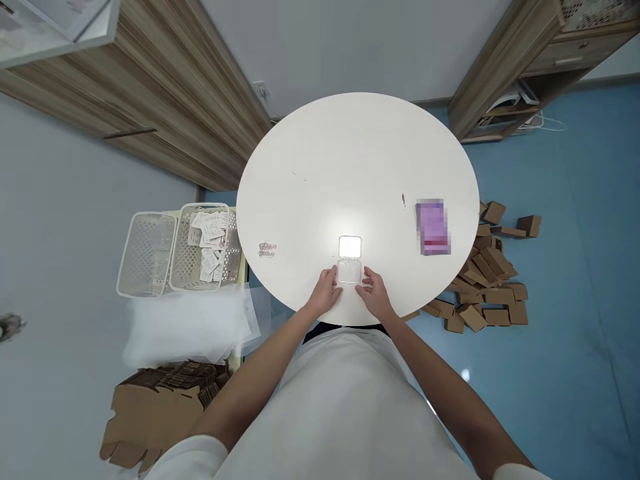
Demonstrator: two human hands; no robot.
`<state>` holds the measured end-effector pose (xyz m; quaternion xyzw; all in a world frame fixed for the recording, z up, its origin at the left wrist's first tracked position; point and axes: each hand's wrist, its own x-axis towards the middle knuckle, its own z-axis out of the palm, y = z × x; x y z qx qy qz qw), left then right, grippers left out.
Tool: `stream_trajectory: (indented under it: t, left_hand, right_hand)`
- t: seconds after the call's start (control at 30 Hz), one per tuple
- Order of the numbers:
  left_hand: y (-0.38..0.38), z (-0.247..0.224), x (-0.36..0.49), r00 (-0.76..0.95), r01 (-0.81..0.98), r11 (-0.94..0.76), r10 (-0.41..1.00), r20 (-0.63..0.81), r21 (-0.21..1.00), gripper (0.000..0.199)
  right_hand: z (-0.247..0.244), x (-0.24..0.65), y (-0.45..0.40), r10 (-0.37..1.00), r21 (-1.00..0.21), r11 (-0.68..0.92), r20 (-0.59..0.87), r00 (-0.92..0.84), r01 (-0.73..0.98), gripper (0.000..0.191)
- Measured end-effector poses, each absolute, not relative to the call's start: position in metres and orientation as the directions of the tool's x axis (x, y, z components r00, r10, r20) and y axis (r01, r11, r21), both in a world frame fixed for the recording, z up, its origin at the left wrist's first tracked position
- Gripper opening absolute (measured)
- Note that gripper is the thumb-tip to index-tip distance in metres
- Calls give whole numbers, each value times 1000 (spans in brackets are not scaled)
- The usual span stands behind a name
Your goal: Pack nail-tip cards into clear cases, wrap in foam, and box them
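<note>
A small clear plastic case [349, 271] lies unfolded on the white oval table [350, 147], its lid away from me and its tray nearer. My left hand [325, 291] is at the tray's left side with thumb and fingers apart. On the right side, my right hand [374, 292] has its fingers apart beside the tray's edge. Whether the fingertips touch the case is too small to tell. Two short rows of small pinkish items [267, 250] lie at the table's left. Toward the right edge sits a purple pack [433, 227], blurred by pixelation.
Left of the table stand a basket with white paper slips [182, 267], another white basket [125, 267], translucent sheets [185, 327] and flattened cardboard [150, 413]. Small brown boxes [493, 263] are heaped on the floor at right. Wooden cabinets stand behind on both sides.
</note>
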<state>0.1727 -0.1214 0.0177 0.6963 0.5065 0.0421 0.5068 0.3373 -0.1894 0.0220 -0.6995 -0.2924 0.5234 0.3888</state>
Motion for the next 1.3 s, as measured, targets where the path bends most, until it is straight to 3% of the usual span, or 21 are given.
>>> stream_trajectory:
  t: [0.17,0.33,0.73,0.97,1.07,1.17,1.3]
  left_hand:
    - [-131,20,174,389,602,205,769,-507,772,61]
    - [-130,26,181,344,566,269,782,-520,779,60]
    - [-130,42,186,333,668,267,727,-601,694,62]
    - [-135,44,170,380,693,225,693,-612,685,60]
    - [-132,45,149,395,714,194,681,-616,673,53]
    - [-122,47,118,427,719,117,704,-567,685,42]
    - [-92,49,63,412,712,0,809,-419,702,33]
  right_hand:
    - [23,338,-195,818,-842,-537,-535,211,-54,55]
    - [19,338,-191,820,-842,-536,-537,200,-64,54]
    - [12,336,-192,840,-864,-491,-504,202,-114,54]
    - [13,332,-196,802,-868,-476,-494,336,-139,51]
    - [21,330,-194,758,-879,-475,-433,487,-43,51]
    - [39,321,-184,744,-894,-428,-265,614,133,52]
    - [67,287,-154,813,-898,-360,-170,556,252,51]
